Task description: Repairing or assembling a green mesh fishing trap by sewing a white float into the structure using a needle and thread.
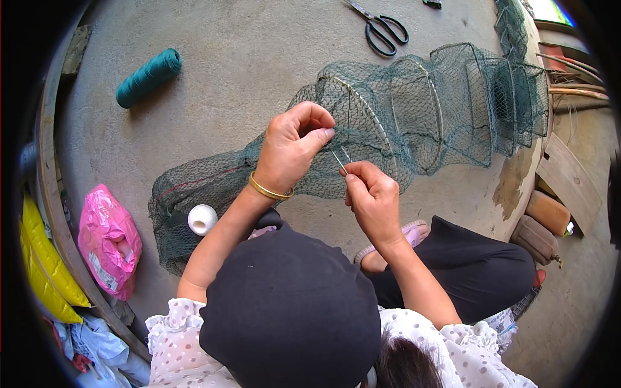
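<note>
My left hand (291, 145), a gold-coloured bangle (268, 191) at its wrist, is pinched over the green mesh net trap (427, 110); what sits between its fingertips is too small to make out. Just below and to the right, my right hand (372, 200) grips a thin metal needle-like tool (337, 160) that slants up toward the left fingertips. The trap stretches across the concrete floor from lower left to upper right, with several hoops and frames inside. A white spool (202, 220) lies beside my left forearm.
On the concrete floor (213, 77) are a teal cord spool (147, 79) and black-handled scissors (381, 32). Pink (107, 239) and yellow (45, 258) bundles lie at left by a wooden edge. Boards (566, 181) and brown bags (546, 213) are at right.
</note>
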Demonstrator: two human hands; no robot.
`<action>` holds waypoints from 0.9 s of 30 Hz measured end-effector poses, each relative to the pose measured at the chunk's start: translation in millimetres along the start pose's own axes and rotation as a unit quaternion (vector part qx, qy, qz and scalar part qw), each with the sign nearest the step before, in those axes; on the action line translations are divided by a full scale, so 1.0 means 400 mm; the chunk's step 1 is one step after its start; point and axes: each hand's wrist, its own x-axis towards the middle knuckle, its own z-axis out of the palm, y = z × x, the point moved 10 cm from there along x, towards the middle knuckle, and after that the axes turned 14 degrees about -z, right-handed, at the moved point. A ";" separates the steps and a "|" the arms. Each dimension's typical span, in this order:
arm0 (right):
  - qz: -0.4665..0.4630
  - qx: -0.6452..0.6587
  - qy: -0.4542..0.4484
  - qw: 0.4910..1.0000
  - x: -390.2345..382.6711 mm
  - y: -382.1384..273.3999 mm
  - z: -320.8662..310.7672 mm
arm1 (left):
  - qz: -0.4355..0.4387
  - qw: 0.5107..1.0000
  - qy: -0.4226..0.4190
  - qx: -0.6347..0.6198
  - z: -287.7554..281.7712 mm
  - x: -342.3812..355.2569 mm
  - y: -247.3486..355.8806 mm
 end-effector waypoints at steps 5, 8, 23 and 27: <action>0.038 0.051 0.009 0.998 -0.001 0.012 0.026 | -0.006 1.000 -0.003 -0.018 0.004 -0.002 -0.010; 0.032 0.097 0.028 0.994 0.006 0.029 0.040 | -0.006 1.000 -0.008 -0.016 0.007 0.000 -0.009; 0.075 0.118 0.020 0.990 0.002 0.004 0.015 | 0.020 0.999 0.029 -0.023 -0.027 -0.006 0.016; 0.083 0.120 0.017 0.989 0.001 0.013 0.020 | 0.015 0.999 0.028 -0.018 -0.025 -0.010 0.009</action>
